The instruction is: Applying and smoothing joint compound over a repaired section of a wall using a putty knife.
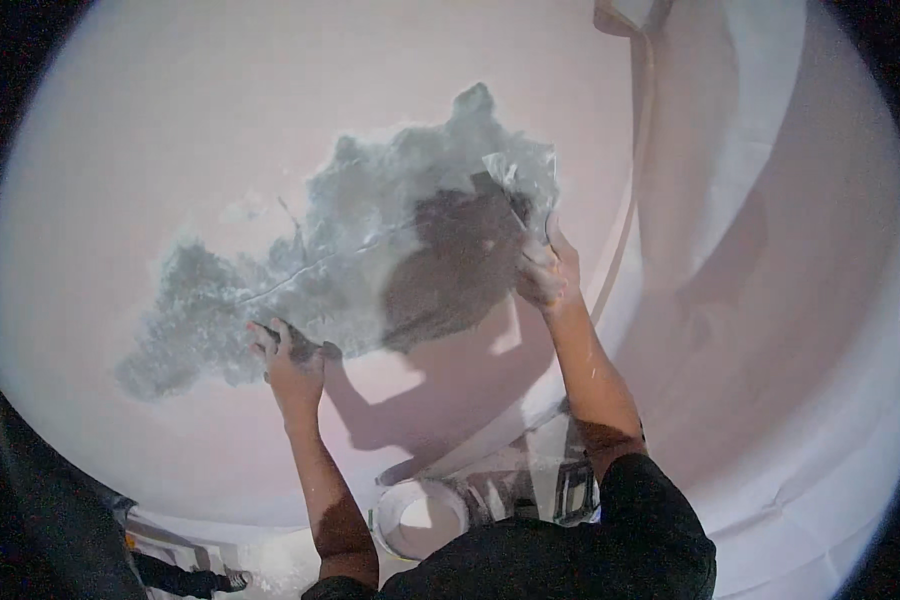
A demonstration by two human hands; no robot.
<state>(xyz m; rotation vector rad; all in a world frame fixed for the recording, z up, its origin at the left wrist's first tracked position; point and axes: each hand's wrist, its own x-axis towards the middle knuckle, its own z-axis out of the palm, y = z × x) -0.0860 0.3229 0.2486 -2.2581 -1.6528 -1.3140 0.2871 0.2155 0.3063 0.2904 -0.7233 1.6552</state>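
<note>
A pale pinkish wall (220,130) curves across the view, with a large irregular grey patch (370,180) on it. A thin ridge or crease runs diagonally across the patch. My left hand (292,365) rests at the patch's lower left edge, fingers spread against the surface. Higher up, at the right end of the patch, my right hand (548,270) is closed on a thin, shiny, translucent sheet (540,170). That sheet lies partly over the grey area, and its exact kind is unclear. Dark shadows of my arms and head fall across the patch.
Below my arms stands a round white bucket (425,515), with dark and clear items (530,485) beside it. Pale sheeting (750,300) hangs along the right. Another person's dark-clad leg and shoe (195,578) show at the lower left.
</note>
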